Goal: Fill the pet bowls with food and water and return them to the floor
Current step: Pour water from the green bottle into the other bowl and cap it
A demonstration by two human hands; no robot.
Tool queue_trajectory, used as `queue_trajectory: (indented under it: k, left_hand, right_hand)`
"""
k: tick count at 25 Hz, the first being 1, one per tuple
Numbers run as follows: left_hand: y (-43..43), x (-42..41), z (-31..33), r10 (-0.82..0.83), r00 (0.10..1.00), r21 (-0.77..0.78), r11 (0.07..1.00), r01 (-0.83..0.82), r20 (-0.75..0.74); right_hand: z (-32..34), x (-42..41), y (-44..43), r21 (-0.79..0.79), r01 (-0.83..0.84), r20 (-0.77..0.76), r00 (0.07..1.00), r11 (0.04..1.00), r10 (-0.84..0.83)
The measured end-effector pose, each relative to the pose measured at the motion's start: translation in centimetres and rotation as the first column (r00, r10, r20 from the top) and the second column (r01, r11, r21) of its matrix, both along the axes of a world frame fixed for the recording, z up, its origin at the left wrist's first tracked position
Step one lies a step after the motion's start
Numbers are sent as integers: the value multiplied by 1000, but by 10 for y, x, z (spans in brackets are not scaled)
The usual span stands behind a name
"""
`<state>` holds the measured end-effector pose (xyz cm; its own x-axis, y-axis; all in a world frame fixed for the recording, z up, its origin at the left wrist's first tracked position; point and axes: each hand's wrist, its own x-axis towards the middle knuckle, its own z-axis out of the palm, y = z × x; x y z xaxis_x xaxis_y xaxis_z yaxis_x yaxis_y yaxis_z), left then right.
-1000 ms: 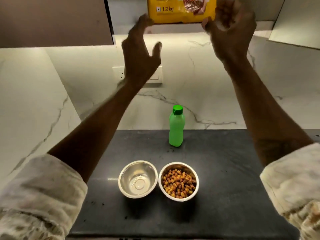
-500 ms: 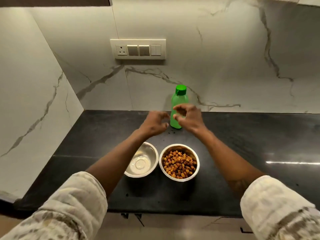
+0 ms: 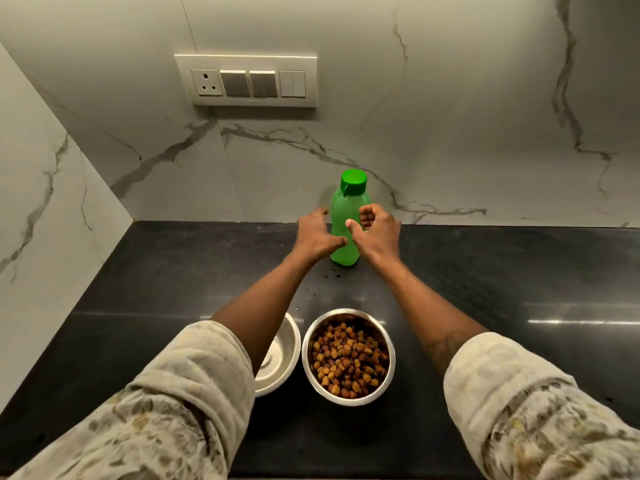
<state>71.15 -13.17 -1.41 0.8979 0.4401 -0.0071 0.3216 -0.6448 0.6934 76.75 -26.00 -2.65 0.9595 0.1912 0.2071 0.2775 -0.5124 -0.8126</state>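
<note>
A translucent green plastic bottle [image 3: 344,225] with a darker green screw cap stands upright at the back of the black matte stone counter [image 3: 502,271], close to the white marble-pattern wall [image 3: 415,116]. No label or writing can be read on it. The left hand [image 3: 317,237] and the right hand [image 3: 375,233] are at its two sides, fingers half curled and spread apart; the thumbs lie on its front, but whether the hands really grip it I cannot tell. Nearer to the person stand two round shiny steel bowls, just beside each other: the right bowl [image 3: 348,356] is full of small brown and yellow kibble pieces, the left bowl [image 3: 277,362] (partly hidden under the forearm) looks empty. A cream switch panel [image 3: 246,80] with one socket is on the wall
</note>
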Motion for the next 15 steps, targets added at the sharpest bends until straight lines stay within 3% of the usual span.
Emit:
queue_trajectory:
  k: [7, 15]
  left_hand:
    - [0, 57, -9, 22, 1000, -147, 989, -20, 13]
    - [-13, 31, -14, 200, 958, -103, 978, -182, 207]
  right_hand:
    - [11, 33, 8, 62, 144, 123, 981, 988, -151]
    - [54, 34, 18, -249, 28, 302, 952, 968, 50]
